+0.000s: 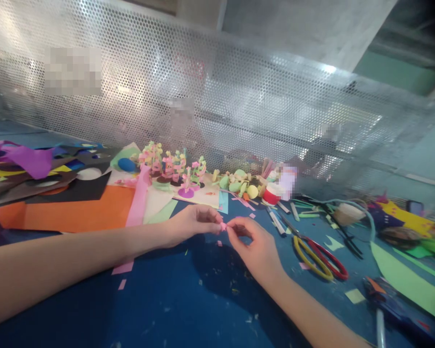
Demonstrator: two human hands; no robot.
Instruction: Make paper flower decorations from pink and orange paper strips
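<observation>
Both my hands meet over the blue table (188, 299) and pinch a small pink paper piece (223, 225) between their fingertips. My left hand (194, 222) comes in from the left with fingers closed on the piece. My right hand (255, 246) comes from the lower right, thumb and forefinger pinched on the same piece. Behind the hands stand several small pink, green and yellow paper flower figures (174, 166).
Scissors with red and yellow handles (321, 256) lie right of my right hand. Orange paper (72, 212), a long pink strip (137, 203) and dark sheets are at the left. Green paper (406, 280), a glue gun (395, 309) and a red-white tape roll (272, 194) lie to the right. Perforated metal screen (239, 96) behind.
</observation>
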